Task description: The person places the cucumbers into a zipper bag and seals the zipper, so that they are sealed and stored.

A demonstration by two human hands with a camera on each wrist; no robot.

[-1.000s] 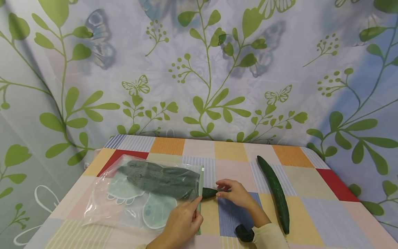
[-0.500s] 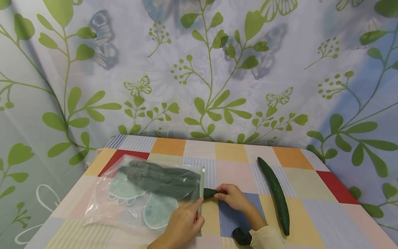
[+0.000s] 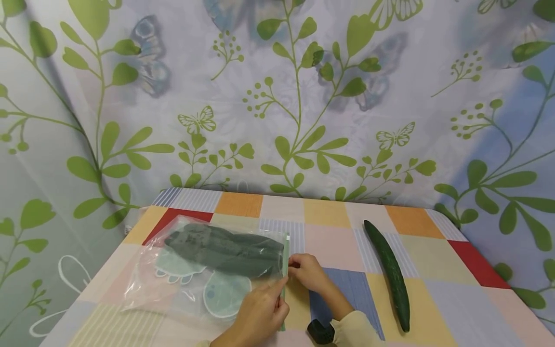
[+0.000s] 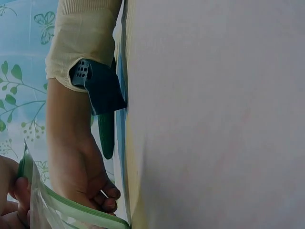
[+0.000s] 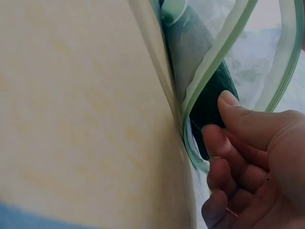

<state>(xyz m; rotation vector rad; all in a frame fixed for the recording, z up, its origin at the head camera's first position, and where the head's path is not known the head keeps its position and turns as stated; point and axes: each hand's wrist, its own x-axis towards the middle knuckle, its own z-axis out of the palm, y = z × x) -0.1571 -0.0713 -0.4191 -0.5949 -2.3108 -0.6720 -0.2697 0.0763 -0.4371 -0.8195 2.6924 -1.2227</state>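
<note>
A clear zip bag [image 3: 140, 289] with a green-edged mouth lies flat at the left, dark green cucumbers [image 3: 225, 248] side by side inside it. My left hand [image 3: 257, 311] pinches the near part of the bag's mouth, holding it apart. My right hand [image 3: 307, 272] is at the opening, thumb and forefinger on the end of a cucumber [image 5: 209, 100] that lies within the bag. The other right fingers are curled, outside the green zip strip [image 5: 221, 52] in the right wrist view. Another cucumber [image 3: 390, 274] lies uncovered to the right of my right hand.
The table has a patchwork cloth [image 3: 451, 303]. A black device [image 3: 321, 331] sits at my right wrist by the cream sleeve [image 3: 355, 330]. Behind the table hangs a leaf-patterned curtain [image 3: 243, 159].
My right hand has moved left up to the bag's mouth, and the cucumber end that stuck out has slid inside. The left hand keeps its hold on the bag's edge.
</note>
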